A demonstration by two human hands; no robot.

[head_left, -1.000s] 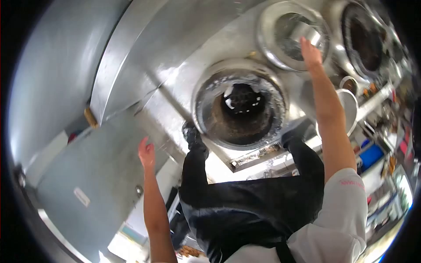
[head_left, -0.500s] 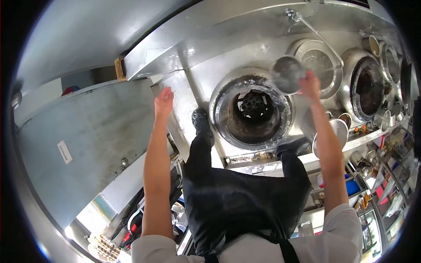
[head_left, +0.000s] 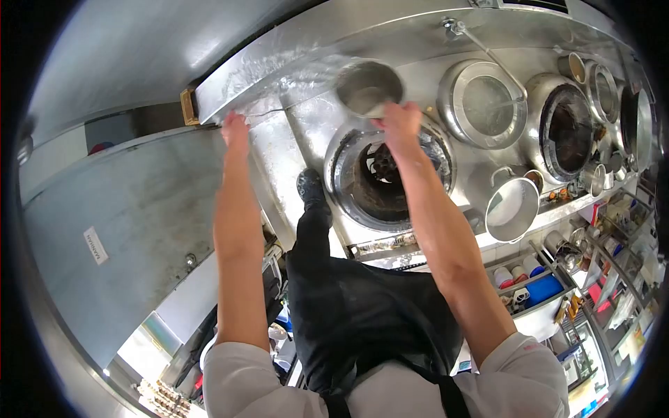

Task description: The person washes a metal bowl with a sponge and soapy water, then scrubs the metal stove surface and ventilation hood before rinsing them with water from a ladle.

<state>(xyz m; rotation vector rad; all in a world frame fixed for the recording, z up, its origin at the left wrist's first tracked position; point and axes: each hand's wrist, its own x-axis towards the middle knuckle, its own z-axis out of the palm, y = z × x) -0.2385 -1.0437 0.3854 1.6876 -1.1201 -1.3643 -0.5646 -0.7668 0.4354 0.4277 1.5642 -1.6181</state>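
Note:
My right hand (head_left: 402,124) is closed on the near side of a round metal pot (head_left: 369,87), its open mouth tipped toward the back panel. The pot is slightly blurred, and its grip point is hidden by my fingers. Water is splashed over the steel back panel (head_left: 272,70), left of the pot. Below the pot is a round wok burner (head_left: 341,202), its dark well partly covered by my right forearm. My left hand (head_left: 235,129), fingers curled, is beside the lower left corner of the back panel; whether it holds anything is hidden.
A wide metal pan (head_left: 453,104) stands under a swivel tap (head_left: 484,50). Another burner (head_left: 533,150) is further right. A metal pot (head_left: 512,235) sits near the front edge, above shelves of containers. My shoe (head_left: 309,184) rests on the stove top. A grey panel (head_left: 132,202) stands left.
My right hand has swung the pot left from beside the pan to the back panel, which is now wet with splashed water. My left hand has moved slightly left and up.

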